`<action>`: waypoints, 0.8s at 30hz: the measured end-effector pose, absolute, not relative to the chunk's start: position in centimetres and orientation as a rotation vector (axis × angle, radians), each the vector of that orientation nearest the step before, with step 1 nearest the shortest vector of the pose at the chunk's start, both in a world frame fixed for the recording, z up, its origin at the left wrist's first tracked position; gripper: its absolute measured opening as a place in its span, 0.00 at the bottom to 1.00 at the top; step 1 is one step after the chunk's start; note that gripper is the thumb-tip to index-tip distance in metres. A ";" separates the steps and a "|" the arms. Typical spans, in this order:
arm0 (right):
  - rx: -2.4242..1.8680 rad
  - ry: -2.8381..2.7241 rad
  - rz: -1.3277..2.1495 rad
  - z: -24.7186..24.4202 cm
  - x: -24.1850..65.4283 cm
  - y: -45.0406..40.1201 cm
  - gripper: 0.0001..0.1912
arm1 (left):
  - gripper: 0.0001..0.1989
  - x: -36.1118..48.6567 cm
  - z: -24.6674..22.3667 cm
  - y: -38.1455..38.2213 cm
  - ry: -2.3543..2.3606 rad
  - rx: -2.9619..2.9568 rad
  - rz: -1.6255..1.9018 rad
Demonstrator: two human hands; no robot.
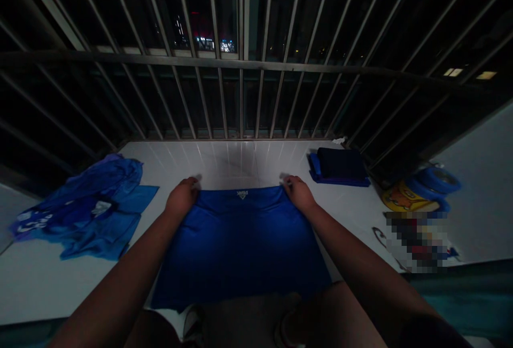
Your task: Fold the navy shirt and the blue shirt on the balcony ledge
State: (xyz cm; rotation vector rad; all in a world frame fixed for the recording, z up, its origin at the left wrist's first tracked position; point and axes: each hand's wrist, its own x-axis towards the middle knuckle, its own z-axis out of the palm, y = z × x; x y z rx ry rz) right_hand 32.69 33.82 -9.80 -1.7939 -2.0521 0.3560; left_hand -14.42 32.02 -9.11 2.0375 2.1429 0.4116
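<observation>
A smooth blue garment [240, 236] is spread flat in front of me. A small white triangular logo with lettering sits at the middle of its far edge, and its near end hangs over the edge of the white surface. At the far left corner my left hand [183, 195] is closed, fingers pinching the cloth. My right hand [298, 193] grips the far right corner in the same way. The far edge is stretched fairly straight between both hands. Whether it is a shirt or shorts I cannot tell.
Rumpled blue clothes [96, 209] lie on the white tiled ledge [224, 163] to the left. Folded dark blue clothes [342, 166] are stacked at the far right. Blue rolls [436, 179] and a yellow packet [406, 198] stand by the right wall. Metal bars [240, 97] close off the back.
</observation>
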 end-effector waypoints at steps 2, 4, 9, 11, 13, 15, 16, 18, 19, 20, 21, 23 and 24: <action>-1.698 -2.141 0.312 -10.3 32.5 32.0 0.21 | 0.24 -13.6 -10.1 29.8 2.040 2.171 0.523; -1.619 -2.280 0.262 -11.4 32.4 29.9 0.28 | 0.26 -12.7 -11.8 27.3 1.864 2.297 0.547; -1.799 -2.446 0.283 -14.2 32.0 26.2 0.39 | 0.36 -11.3 -16.2 22.2 1.886 2.321 0.341; -1.836 -2.449 0.283 -14.5 31.8 26.3 0.40 | 0.37 -11.1 -16.8 21.7 1.935 2.308 0.286; -1.831 -2.448 0.278 -14.4 31.6 27.2 0.41 | 0.37 -11.0 -16.6 22.1 1.947 2.305 0.266; -1.830 -2.442 0.286 -14.1 31.5 28.5 0.41 | 0.37 -11.0 -16.1 23.2 1.951 2.296 0.257; -1.835 -2.438 0.291 -14.0 31.4 29.1 0.41 | 0.37 -11.0 -15.7 23.9 1.949 2.290 0.250; -1.855 -2.435 0.304 -13.7 31.2 30.3 0.41 | 0.38 -11.1 -15.2 25.2 1.941 2.278 0.226; -1.866 -2.436 0.310 -13.5 31.1 30.9 0.41 | 0.38 -11.1 -15.0 25.8 1.936 2.273 0.211; -1.873 -2.438 0.314 -13.4 31.1 31.3 0.41 | 0.39 -11.2 -14.9 26.4 1.931 2.270 0.197; -1.877 -2.439 0.317 -13.2 31.0 31.7 0.41 | 0.39 -11.2 -14.8 26.9 1.927 2.270 0.187; -1.873 -2.437 0.323 -13.0 30.9 32.4 0.41 | 0.39 -11.3 -14.7 27.8 1.922 2.275 0.188; -1.869 -2.433 0.328 -12.9 30.9 32.7 0.41 | 0.39 -11.3 -14.7 28.1 1.924 2.277 0.198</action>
